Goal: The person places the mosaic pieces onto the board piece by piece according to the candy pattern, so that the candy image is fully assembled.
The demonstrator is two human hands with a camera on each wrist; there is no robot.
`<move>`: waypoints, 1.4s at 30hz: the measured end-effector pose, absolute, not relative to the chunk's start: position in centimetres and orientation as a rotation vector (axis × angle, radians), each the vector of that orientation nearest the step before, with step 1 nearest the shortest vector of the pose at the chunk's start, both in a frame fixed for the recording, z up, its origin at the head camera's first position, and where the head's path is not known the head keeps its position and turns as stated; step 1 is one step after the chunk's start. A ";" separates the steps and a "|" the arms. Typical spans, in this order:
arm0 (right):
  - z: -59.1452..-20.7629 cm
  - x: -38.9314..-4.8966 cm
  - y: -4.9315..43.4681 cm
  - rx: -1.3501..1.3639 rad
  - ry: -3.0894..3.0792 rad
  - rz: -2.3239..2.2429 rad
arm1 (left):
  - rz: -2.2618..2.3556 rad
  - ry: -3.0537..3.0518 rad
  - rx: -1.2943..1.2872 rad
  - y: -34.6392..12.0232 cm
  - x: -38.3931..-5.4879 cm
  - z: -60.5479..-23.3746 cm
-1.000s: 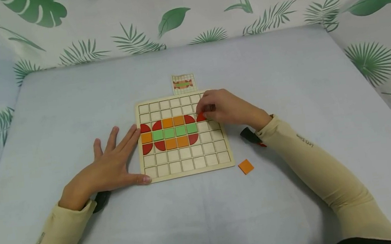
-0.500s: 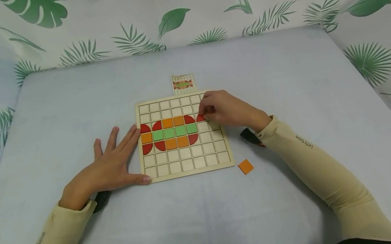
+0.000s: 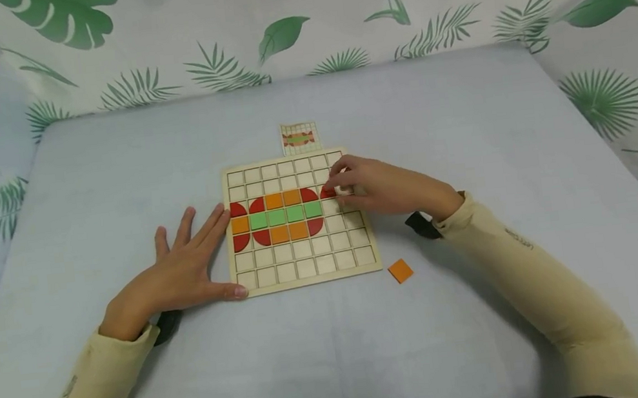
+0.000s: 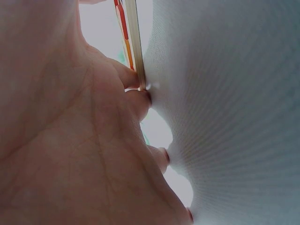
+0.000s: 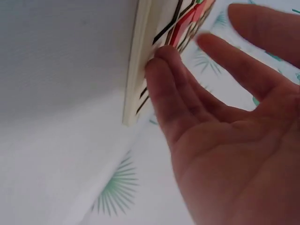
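The left hand lay flat on the pale blue cloth-covered desk, its fingers straight and spread. The fingertips and the thumb touched the left edge of the square wooden grid board; the left wrist view showed the fingertips pressed against that edge and holding nothing.

The right hand rested over the right part of the board. Its fingers were loosely bent, with the tips down on a red quarter-circle tile that sat in a cell of the third row, just right of the filled pattern. In the right wrist view the fingers were extended against the board face rather than curled round anything; whether they pinched the tile I could not tell.

The pattern on the board was made of red rounded tiles, orange squares and a row of green squares. A loose orange square tile lay on the desk just beside the board's near right corner. A small pattern card lay touching the board's far edge.
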State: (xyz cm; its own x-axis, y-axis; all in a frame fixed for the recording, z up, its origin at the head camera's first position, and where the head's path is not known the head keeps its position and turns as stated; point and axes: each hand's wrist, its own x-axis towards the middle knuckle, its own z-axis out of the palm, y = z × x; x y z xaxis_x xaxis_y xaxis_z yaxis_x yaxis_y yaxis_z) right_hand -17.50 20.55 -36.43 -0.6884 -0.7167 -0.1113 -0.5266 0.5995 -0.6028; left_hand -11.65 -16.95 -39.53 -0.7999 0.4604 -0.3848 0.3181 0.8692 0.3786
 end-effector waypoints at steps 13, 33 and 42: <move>-34.8 -11.5 25.4 -0.848 2.504 -0.809 | 0.390 2.578 0.569 -16.7 -11.7 -39.7; -36.0 -8.1 25.6 -1.078 2.397 -0.607 | 0.406 2.563 0.577 -16.9 -11.7 -39.6; -35.2 -10.2 23.7 -1.009 2.191 -0.606 | 0.412 2.560 0.580 -17.0 -11.7 -39.6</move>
